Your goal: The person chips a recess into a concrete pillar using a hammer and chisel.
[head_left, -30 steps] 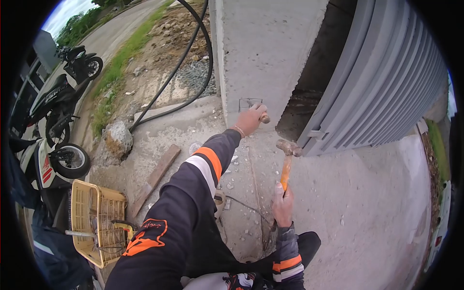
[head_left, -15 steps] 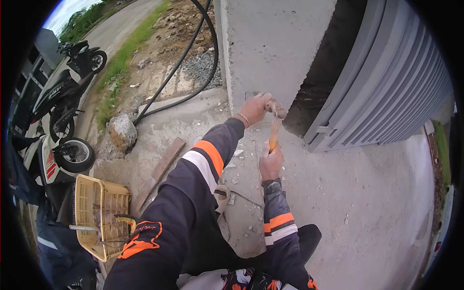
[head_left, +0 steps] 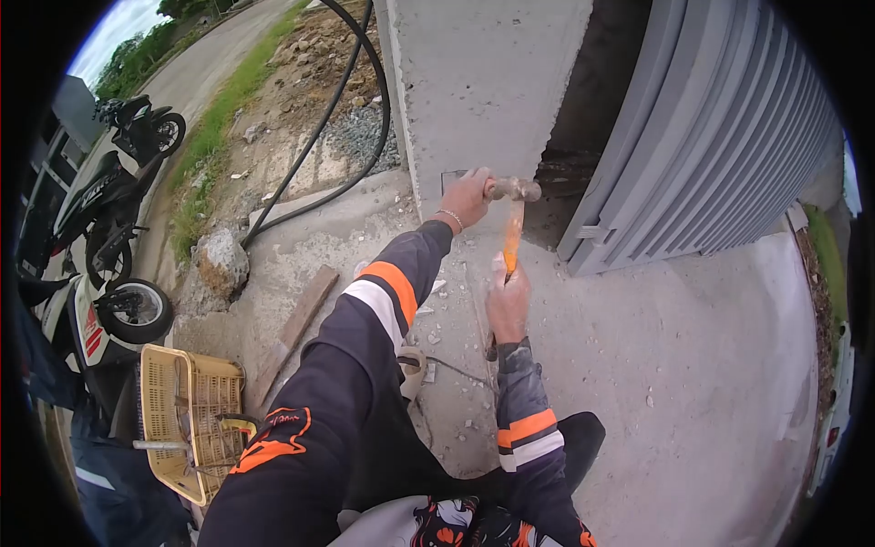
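My right hand [head_left: 509, 305] is clamped on the hammer [head_left: 512, 242], low on its orange handle; its head meets the butt of a tool [head_left: 492, 189] at the concrete column [head_left: 488, 91]. My left hand [head_left: 465, 199] encloses that tool, mostly hidden. I judge the hammer rigid, head-heavy: grip low.
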`<state>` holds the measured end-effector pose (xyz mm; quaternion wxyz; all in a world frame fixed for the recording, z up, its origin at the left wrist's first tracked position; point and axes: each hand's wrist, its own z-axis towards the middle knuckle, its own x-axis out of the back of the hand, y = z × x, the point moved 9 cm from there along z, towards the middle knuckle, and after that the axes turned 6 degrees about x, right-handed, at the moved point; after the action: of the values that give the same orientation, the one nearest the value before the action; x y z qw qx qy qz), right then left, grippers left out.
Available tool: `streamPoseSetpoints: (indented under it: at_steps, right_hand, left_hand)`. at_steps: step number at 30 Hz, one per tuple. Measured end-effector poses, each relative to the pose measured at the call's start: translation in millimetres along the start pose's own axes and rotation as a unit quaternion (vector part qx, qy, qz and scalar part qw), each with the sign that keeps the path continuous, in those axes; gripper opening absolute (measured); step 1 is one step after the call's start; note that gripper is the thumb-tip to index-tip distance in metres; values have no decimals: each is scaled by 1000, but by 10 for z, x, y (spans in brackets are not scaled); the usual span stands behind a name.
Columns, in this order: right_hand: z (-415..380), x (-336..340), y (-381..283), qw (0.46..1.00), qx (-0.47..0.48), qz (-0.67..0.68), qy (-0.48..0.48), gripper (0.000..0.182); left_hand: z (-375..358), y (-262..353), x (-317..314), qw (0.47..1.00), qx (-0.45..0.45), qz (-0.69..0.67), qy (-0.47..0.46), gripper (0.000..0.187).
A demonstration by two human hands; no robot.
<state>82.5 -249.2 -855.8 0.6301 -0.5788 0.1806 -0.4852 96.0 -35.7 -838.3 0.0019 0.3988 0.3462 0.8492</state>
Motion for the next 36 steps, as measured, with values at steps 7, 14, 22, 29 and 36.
streamPoseSetpoints:
  at_steps: [7, 14, 22, 29, 36]
  right_hand:
    - [-644, 469, 700, 990, -109, 84, -34, 43]
    - [-791, 714, 453, 980, -110, 156, -57, 35]
    - [-474, 1199, -1290, 887, 202, 414, 47, 42]
    - [131, -187, 193, 996, 63, -10, 59, 40]
    - [-85, 697, -1085, 901, 159, 390, 102, 45]
  left_hand:
    - [-695, 514, -821, 944, -122, 164, -260, 19]
    - [-75, -1, -264, 994, -12, 77, -73, 24]
    - [63, -37, -143, 993, -33, 51, -101, 23]
    - [211, -23, 19, 997, -44, 0, -56, 19]
    - [264, -91, -23, 995, -44, 0, -89, 22]
